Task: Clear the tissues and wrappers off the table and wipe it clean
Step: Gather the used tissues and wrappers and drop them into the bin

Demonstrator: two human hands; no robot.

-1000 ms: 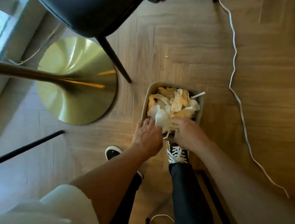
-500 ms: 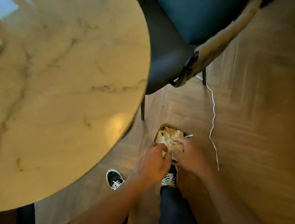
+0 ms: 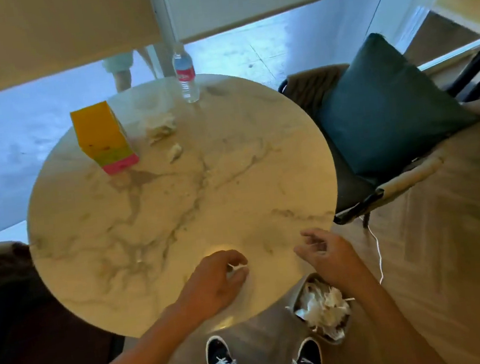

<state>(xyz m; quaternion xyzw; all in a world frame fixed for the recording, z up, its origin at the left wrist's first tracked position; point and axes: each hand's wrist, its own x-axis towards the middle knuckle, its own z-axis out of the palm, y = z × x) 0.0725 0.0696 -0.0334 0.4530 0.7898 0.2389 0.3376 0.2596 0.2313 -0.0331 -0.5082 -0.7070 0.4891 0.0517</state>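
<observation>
On the round marble table (image 3: 176, 207) a crumpled tissue (image 3: 160, 126) lies at the far side, with a smaller scrap of tissue (image 3: 175, 152) just in front of it. Over the table's near edge, my left hand (image 3: 214, 280) has its fingers curled and pinches a small white scrap (image 3: 236, 267). Further right, above the same edge, my right hand (image 3: 328, 257) hovers with loosely curled fingers and holds nothing. On the floor below my right forearm stands a small bin (image 3: 296, 298) stuffed with crumpled tissues (image 3: 322, 310).
A yellow and pink carton (image 3: 102, 137) and a water bottle (image 3: 186, 77) stand at the table's far side. A chair with a dark teal cushion (image 3: 379, 106) is pushed up on the right. A white cable (image 3: 378, 253) trails over the wooden floor. My shoes (image 3: 223, 360) are by the bin.
The view has risen from the floor to the tabletop. Both hands have left the bin, where they pressed the tissues down, and now hover over the table's near edge.
</observation>
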